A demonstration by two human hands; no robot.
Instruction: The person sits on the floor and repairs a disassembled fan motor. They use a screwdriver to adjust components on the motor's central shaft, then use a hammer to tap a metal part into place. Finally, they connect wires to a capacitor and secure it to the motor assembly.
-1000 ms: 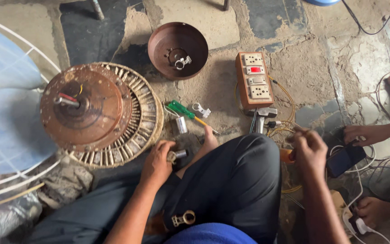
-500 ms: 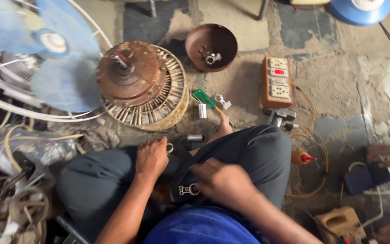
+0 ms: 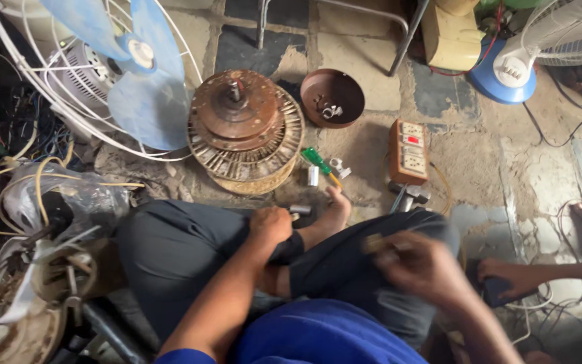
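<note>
Cracked stone floor (image 3: 479, 162), cluttered with fans (image 3: 122, 74) and wires (image 3: 8, 195).

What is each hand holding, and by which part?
Left hand is closed around a small metal cylinder, gripping one end. Right hand is blurred; cannot tell.

- A crumpled clear plastic bag (image 3: 69, 195) is seen at the left edge of the floor, among yellow and white cables, just beside the seated person's knee; its contents cannot be made out.
- A small red rectangular indicator panel (image 3: 412, 139) is set in the middle of the orange, upright-oblong socket box (image 3: 409, 152), which lies on the stone floor to the right of the rusty fan motor.
- A dark, flat, phone-like object (image 3: 496, 290) is held under another person's hand at the lower right; whether its screen is lit cannot be told.
- No other labels, signs or packages can be made out.
</note>
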